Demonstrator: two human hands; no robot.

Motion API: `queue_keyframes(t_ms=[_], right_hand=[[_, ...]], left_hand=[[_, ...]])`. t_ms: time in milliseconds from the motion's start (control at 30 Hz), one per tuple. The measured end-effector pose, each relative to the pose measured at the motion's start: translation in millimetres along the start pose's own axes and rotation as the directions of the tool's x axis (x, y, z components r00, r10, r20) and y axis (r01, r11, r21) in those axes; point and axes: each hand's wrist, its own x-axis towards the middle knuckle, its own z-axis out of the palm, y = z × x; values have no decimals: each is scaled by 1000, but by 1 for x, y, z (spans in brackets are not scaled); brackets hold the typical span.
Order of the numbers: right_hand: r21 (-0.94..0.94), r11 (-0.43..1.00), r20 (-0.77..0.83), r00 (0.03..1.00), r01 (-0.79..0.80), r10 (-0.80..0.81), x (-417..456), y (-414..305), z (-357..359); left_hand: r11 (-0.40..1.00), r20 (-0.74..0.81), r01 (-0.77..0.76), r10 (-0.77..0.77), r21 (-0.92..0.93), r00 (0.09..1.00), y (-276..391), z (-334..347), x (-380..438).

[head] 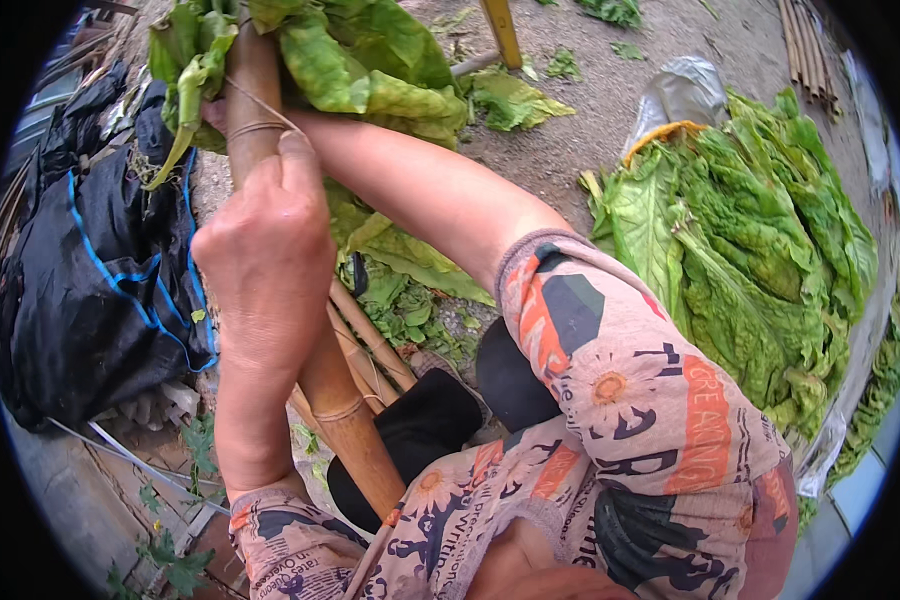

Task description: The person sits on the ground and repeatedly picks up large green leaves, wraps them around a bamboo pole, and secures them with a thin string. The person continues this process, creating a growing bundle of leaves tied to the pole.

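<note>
A thick bamboo pole [349, 431] runs from my lap up and away to the top of the view. My left hand [266, 225] is closed over it, pinching a thin string [261, 101] between thumb and finger. Turns of this string circle the pole just beyond the hand. My right arm crosses behind the pole; little of my right hand [214, 115] shows there, and its grip is hidden. Large green leaves [379, 64], which look like tobacco, hang on both sides of the pole's far part.
To the right, a big pile of similar leaves [750, 262] lies by clear plastic sheeting [679, 94]. Black fabric with blue cord [97, 300] is heaped at left. More poles [375, 337] lie beneath mine. A yellow leg [501, 34] stands ahead among leaf scraps.
</note>
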Motion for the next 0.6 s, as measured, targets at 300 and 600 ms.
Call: queue_keyframes(t_ms=[300, 600], right_hand=[[-978, 149, 204, 785, 143, 585, -171, -197, -369], [-632, -674, -14, 864, 383, 504, -237, -356, -510]], left_hand=[[932, -203, -278, 233, -234, 951, -9, 22, 4], [952, -212, -231, 188, -202, 959, -17, 40, 5]])
